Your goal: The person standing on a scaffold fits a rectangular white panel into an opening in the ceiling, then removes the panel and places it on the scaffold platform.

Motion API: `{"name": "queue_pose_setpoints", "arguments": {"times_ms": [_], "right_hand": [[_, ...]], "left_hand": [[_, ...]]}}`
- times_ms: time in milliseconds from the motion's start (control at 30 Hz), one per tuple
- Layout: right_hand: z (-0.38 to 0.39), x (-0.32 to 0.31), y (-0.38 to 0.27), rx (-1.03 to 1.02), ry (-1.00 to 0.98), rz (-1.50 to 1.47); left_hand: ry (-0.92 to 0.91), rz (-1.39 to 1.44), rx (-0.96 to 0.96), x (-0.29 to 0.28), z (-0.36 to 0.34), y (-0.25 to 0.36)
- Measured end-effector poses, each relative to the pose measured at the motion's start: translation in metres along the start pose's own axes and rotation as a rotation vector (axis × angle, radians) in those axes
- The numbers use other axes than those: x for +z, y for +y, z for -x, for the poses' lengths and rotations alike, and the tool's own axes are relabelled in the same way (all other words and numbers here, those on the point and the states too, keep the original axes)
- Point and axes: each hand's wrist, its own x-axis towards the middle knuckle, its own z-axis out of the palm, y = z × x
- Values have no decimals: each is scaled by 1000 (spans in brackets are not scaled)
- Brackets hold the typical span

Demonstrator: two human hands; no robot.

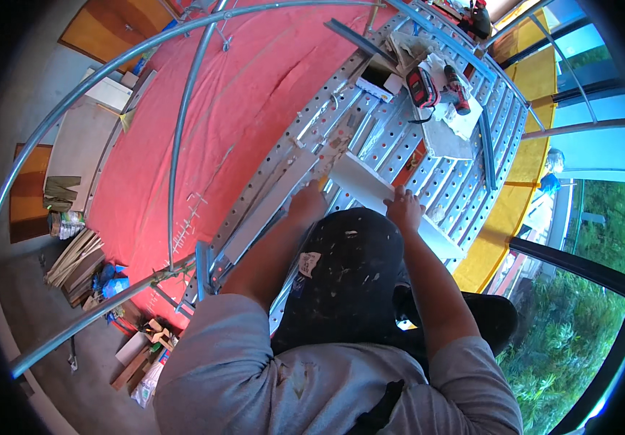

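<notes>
A long white strip of board point(360, 181) lies slantwise in front of my knees, across the perforated metal scaffold planks point(392, 148). With its fingers bent over the strip's near edge, my right hand point(403, 209) grips it near the middle. My left hand point(307, 204) is closed round a small yellow-handled tool point(319, 183), just left of the strip's far end. The tool's tip is too small to make out. My knee, in dark paint-spotted trousers point(348, 250), rises between my forearms.
A red cordless drill point(456, 90) and a red-and-black case-like item point(422, 87) lie on a pale board point(448, 143) ahead. Metal scaffold tubes point(182, 130) rise at left above a red sheet point(247, 94). Another person point(477, 20) is at the far end. Windows line the right.
</notes>
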Motion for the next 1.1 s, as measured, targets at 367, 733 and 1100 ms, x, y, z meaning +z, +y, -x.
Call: {"name": "queue_pose_setpoints", "arguments": {"times_ms": [367, 733, 1100], "right_hand": [[0, 5, -3, -10, -19, -2], [-4, -1, -4, -19, -12, -17], [-6, 5, 14, 25, -56, 12]], "left_hand": [[2, -43, -22, 26, -29, -39], [33, -46, -40, 32, -17, -54], [1, 24, -95, 11, 24, -70]]}}
